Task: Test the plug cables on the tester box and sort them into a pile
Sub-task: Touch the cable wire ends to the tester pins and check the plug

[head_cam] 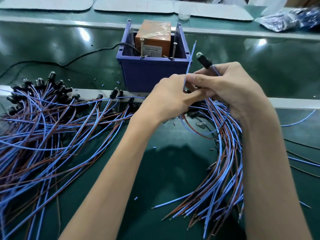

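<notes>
The step in hand looks like singling out one cable for testing. Nearest, the bare ends of a fan of thin blue and brown untested cables (pixel 223 179) splay over the dark green bench (pixel 155 170). That fan should stay low and gathered so no stray tip rides up with the chosen one. A blue and brown loop hangs just under the hands. The brown lead there wants finding and pinching beside the blue before anything goes forward. Grip near the bare tips, since long free ends will whip and miss. Off to the left lies a loose pile of blue and brown cables with black plugs (pixel 43 110), probably where this one belongs afterwards. Beyond the hands stands the blue plastic tester box (pixel 152 73). Two upright metal screws (pixel 142 47) stand inside it, in front of an orange taped block (pixel 153 37). They are likely the contacts, so put one lead on each and never bridge them.

Both forearms reach in from the bottom edge and converge just before the box, wrists raised off the bench. The left hand (pixel 166 99) pinches the thin blue lead (pixel 190 58) between thumb and forefinger, its tip standing above the box's right wall. The right hand (pixel 232 89) curls round the bundle's top and holds one black barrel plug (pixel 205 62), tip up and leftward.
</notes>
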Demonstrator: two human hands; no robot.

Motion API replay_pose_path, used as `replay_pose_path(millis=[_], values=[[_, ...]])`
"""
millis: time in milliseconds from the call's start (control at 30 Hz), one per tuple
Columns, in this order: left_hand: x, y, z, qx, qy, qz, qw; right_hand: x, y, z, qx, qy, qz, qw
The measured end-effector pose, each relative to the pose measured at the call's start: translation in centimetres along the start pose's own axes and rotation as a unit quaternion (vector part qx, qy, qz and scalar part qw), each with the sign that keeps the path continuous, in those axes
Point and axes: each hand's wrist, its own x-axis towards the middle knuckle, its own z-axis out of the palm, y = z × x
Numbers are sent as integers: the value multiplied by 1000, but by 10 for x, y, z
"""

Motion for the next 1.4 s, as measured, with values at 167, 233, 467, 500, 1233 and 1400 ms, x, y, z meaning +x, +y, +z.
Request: replay_pose_path(millis=[167,233,467,500,1233,1400], values=[[-3,1,-1,-6,-19,-3,1000,2,3,-2,-42,21,2,999],[-4,2,-1,-2,-16,-9,1000,1,3,-3,-43,15,0,999],[-4,4,4,65,19,-29,997,0,-1,-1,-42,22,15,999],[-4,4,5,69,22,-26,997,-1,-3,0,-39,22,20,999],[-1,-1,-18,46,157,-73,984,-6,-7,9,-35,117,-4,992],[-2,-7,-28,29,160,-53,985,2,-5,13,-124,145,2,982]])
